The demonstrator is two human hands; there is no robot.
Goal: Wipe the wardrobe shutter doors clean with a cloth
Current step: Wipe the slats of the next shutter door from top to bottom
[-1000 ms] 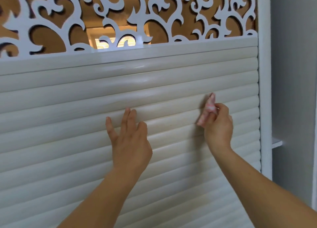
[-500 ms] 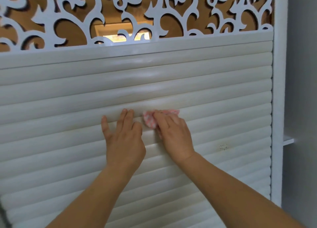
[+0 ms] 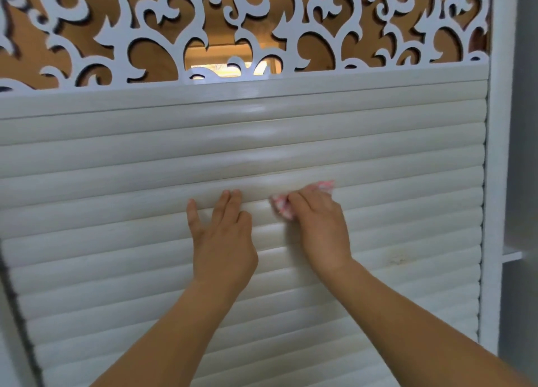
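text: none legible | labels: none | brands: none | numbers: none

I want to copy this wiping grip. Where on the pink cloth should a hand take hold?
Probably its bunched middle, coming from below with the palm facing the shutter door. The pink cloth is crumpled against the slats, and the right hand covers it, leaving only loose edges showing.
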